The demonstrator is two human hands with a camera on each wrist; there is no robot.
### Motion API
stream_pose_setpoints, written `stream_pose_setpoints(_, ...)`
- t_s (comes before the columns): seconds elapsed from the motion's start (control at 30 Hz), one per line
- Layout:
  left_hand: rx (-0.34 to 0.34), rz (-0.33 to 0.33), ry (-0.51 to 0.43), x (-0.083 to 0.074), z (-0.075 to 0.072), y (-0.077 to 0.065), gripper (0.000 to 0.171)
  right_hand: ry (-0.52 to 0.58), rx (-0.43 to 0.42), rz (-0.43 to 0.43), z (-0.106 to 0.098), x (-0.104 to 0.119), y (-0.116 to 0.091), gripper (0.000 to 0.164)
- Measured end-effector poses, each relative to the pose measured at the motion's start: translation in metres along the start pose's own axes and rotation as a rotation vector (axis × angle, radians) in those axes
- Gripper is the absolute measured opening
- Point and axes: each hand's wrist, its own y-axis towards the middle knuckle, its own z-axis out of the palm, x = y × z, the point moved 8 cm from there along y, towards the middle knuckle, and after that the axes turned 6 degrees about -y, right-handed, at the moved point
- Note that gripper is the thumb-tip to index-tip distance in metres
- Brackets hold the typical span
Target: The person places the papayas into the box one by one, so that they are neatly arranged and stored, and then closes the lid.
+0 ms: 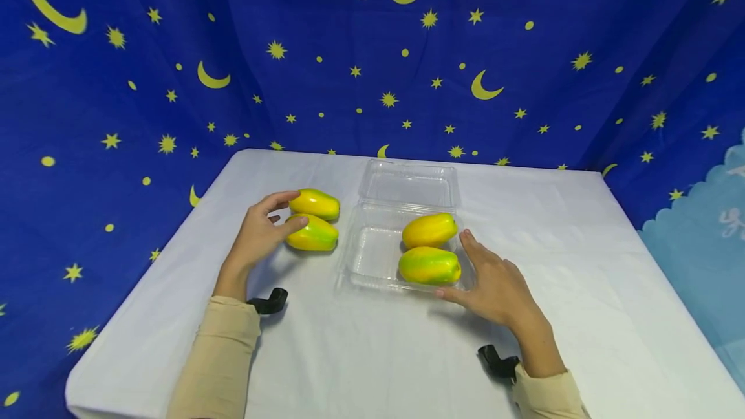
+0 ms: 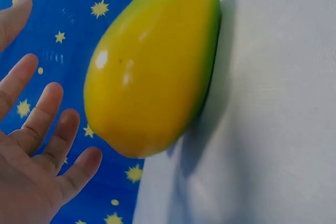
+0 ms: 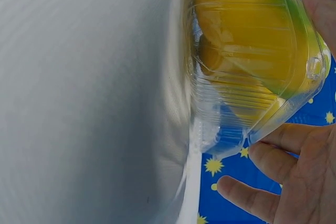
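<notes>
Presently | loose papayas [image 1: 312, 234]: two | boxed papayas [image 1: 429, 266]: two | clear box [image 1: 375, 254]: one

Fruits [image 1: 431, 266] yellow-green; backdrop [image 1: 326, 18] blue, yellow-starred; container [image 1: 372, 254] apparently colourless.

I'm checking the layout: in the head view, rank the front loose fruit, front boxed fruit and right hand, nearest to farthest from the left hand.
1. Front loose fruit: right by the left hand.
2. Front boxed fruit: right part of the clear box.
3. Right hand: farthest, at the box's right.
</notes>
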Motion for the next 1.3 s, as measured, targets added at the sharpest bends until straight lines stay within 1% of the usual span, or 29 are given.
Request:
stream_pose_setpoints(0.13, 0.016, -0.035, -0.017, 0.010, -0.001, 0.001, 0.061, -0.002, -0.003, -0.002, 0.000, 0.000, 0.000, 0.123)
stream_pose_setpoints(0.33, 0.059, -0.075, 0.006, 0.020, 0.002, 0.000, 0.063, -0.005, -0.002, -0.003, 0.000, 0.000, 0.000, 0.122)
stream_pose_setpoints(0.57, 0.100, -0.124, 0.038, 0.032, 0.006, 0.000, 0.060, 0.002, 0.006, 0.002, 0.001, 0.000, 0.000, 0.122)
stream_pose_setpoints(0.73, 0.102, -0.134, 0.023, 0.037, 0.007, 0.001, 0.058, 0.002, -0.001, 0.000, 0.000, 0.000, 0.000, 0.122)
stream_pose_setpoints(0.97, 0.124, -0.119, 0.024, 0.039, 0.012, 0.004, 0.053, -0.003, 0.006, 0.008, -0.001, -0.001, 0.000, 0.124)
stream_pose_setpoints(1.3, 0.153, -0.158, 0.064, 0.047, 0.017, 0.002, 0.051, 0.003, 0.010, 0.007, -0.001, 0.000, 0.000, 0.124)
